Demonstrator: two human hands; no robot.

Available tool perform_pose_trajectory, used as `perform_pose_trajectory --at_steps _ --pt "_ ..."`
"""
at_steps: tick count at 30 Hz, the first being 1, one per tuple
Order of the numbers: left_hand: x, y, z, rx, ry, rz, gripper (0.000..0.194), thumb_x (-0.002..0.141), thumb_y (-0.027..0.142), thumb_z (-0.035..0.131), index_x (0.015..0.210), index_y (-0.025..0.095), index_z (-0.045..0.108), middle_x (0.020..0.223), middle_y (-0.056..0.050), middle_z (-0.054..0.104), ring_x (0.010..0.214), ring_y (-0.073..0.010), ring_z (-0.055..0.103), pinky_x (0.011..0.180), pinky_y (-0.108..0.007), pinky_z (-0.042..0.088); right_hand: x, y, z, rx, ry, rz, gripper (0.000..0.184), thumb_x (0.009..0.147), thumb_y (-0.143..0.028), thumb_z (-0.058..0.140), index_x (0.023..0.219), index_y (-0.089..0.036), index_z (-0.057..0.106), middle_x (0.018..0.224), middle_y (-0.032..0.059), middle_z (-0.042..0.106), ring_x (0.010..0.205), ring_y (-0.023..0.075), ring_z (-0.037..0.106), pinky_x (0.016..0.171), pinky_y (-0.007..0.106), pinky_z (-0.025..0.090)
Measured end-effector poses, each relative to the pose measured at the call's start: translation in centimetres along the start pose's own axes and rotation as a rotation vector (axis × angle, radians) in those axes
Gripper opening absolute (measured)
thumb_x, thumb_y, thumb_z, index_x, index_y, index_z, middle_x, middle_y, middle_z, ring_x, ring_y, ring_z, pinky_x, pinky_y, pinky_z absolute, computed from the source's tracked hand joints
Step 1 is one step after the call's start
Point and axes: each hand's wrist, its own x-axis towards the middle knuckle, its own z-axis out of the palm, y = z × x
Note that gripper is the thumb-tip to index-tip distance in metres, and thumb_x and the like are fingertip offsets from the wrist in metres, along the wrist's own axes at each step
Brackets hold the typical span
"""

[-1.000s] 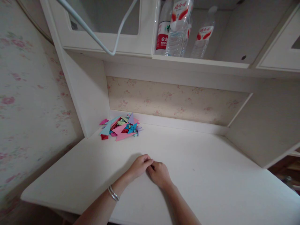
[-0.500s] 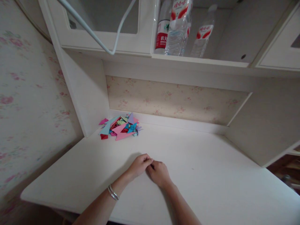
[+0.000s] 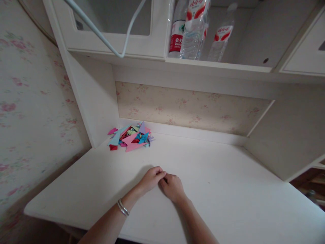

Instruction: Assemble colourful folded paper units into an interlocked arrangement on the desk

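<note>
My left hand (image 3: 152, 177) and my right hand (image 3: 172, 186) rest together on the white desk (image 3: 228, 189), their curled fingers touching at the tips. Both are closed, and no object shows in or between them. Silver bangles (image 3: 123, 207) circle my left wrist. Beyond the hands, toward the back left corner, lies a pile of folded coloured paper (image 3: 130, 138). Pink, light blue, red, purple, green and blue pieces overlap in it, some shaped like paper planes; those underneath are partly hidden.
Above the desk, a cabinet shelf (image 3: 218, 65) holds several plastic bottles (image 3: 191, 39). A pale bent rod or cable (image 3: 101, 36) hangs across the upper left. The desk has a white panel (image 3: 93, 98) at its left and another panel (image 3: 286, 132) at its right.
The view shifts very slightly. Both hands keep the same closed pose, and the paper pile stays where it was.
</note>
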Motion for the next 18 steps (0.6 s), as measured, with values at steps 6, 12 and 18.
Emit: perform_pose_trajectory --at_steps 6,12,18 --pt "0.12 -0.35 0.06 0.007 0.008 0.019 0.021 0.081 0.033 0.054 0.070 0.015 0.059 0.068 0.000 0.059 0.070 -0.0147 0.053 0.066 -0.025 0.039 0.02 -0.01 0.05 0.000 -0.014 0.019 0.030 0.092 -0.028 0.041 0.091 -0.022 0.070 0.089 0.0051 0.074 0.078 0.0169 0.068 0.060 0.024 0.034" --pt "0.02 -0.02 0.03 -0.006 -0.004 0.016 0.020 0.081 0.031 0.053 0.070 0.015 0.058 0.068 0.000 0.058 0.069 -0.0141 0.052 0.066 -0.024 0.039 0.11 0.15 0.29 0.002 -0.010 0.004 0.032 0.092 -0.029 0.040 0.089 -0.021 0.070 0.088 0.0057 0.074 0.077 0.0174 0.068 0.059 0.024 0.033" --pt "0.13 -0.30 0.04 0.000 0.003 0.018 0.021 0.081 0.032 0.053 0.070 0.015 0.059 0.068 0.000 0.058 0.069 -0.0142 0.053 0.067 -0.024 0.040 0.10 0.35 0.48 0.026 0.009 -0.005 0.031 0.092 -0.030 0.040 0.090 -0.022 0.070 0.087 0.0056 0.074 0.077 0.0180 0.068 0.059 0.024 0.033"
